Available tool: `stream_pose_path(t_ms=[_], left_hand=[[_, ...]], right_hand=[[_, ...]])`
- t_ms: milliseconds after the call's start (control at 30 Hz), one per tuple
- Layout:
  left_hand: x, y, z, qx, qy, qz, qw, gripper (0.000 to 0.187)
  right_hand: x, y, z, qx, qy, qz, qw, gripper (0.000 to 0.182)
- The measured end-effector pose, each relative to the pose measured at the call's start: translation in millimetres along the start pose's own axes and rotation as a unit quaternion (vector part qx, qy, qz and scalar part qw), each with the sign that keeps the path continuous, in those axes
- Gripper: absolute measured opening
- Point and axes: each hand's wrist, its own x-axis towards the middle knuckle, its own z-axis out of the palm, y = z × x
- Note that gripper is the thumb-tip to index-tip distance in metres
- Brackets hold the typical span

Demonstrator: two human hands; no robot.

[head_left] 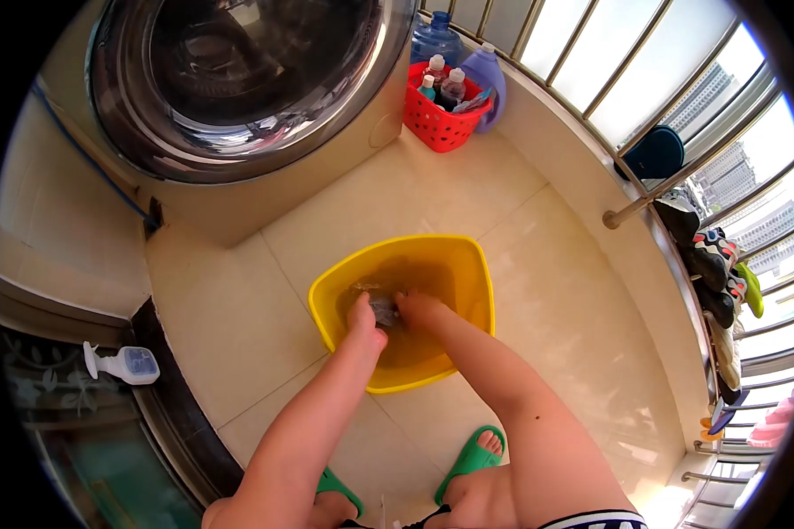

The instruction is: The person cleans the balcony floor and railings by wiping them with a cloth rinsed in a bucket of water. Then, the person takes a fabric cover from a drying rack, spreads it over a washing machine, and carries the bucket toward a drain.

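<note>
A yellow plastic basin [488, 291] stands on the floor in front of my feet, with murky brownish water [415, 346] in it. My left hand [364, 319] reaches into the left side of the basin, fingers closed on a small grey, wet, cloth-like bundle [384, 310]. From the right, my right hand [417, 309] grips the same bundle, its fingertips partly hidden at the water. The bundle lies between both hands near the water's surface; I cannot tell its exact kind.
A front-loading washing machine [265, 176] stands at the upper left. Beside it are a red basket [441, 128] of bottles and a purple jug [494, 70]. A white spray bottle [132, 364] lies at the left. Shoes [715, 256] line the railed ledge at the right.
</note>
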Motion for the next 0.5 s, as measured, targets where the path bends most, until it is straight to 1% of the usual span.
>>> stream_pose_path(t_ms=[67, 100, 167, 200, 233, 267, 300, 333, 367, 400, 467, 500], left_hand=[[-16, 1, 10, -0.016, 0.007, -0.023, 1.0, 0.032], [-12, -2, 9, -0.016, 0.007, -0.023, 1.0, 0.032], [1, -10, 5, 0.006, 0.026, -0.025, 0.999, 0.031], [-9, -7, 9, 0.005, 0.026, -0.025, 0.999, 0.031], [-28, -1, 18, 0.041, 0.011, -0.054, 0.998, 0.029], [-39, 3, 22, 0.077, -0.004, -0.083, 0.994, 0.026], [-24, 0, 11, 0.076, -0.004, -0.083, 0.994, 0.026], [4, -5, -10, -0.006, -0.304, -0.058, 0.951, 0.026], [19, -8, -22, -0.087, -0.574, -0.026, 0.814, 0.026], [19, -7, -26, -0.073, -0.619, -0.004, 0.782, 0.025], [6, -8, -23, -0.051, -0.518, 0.008, 0.854, 0.023], [-3, -9, -19, -0.051, -0.451, 0.001, 0.891, 0.022]], right_hand=[[14, 7, 18, 0.032, -0.062, -0.065, 0.995, 0.042], [15, 4, 12, 0.031, -0.063, -0.065, 0.995, 0.042], [5, -8, -19, 0.196, -0.059, -0.018, 0.979, 0.031], [-10, -18, -38, 0.196, -0.06, -0.018, 0.979, 0.031], [-30, -30, -61, 0.323, -0.049, -0.014, 0.945, 0.032], [-46, -40, -79, 0.444, -0.037, -0.01, 0.895, 0.035], [-57, -47, -89, 0.444, -0.037, -0.01, 0.895, 0.035], [-68, -54, -95, 0.389, 0.029, -0.065, 0.919, 0.034], [-77, -60, -98, 0.33, 0.094, -0.118, 0.932, 0.034], [-83, -68, -100, 0.329, 0.094, -0.118, 0.932, 0.034], [-90, -84, -101, 0.206, 0.187, -0.112, 0.954, 0.033], [-78, -80, -91, 0.216, 0.175, -0.08, 0.957, 0.033]])
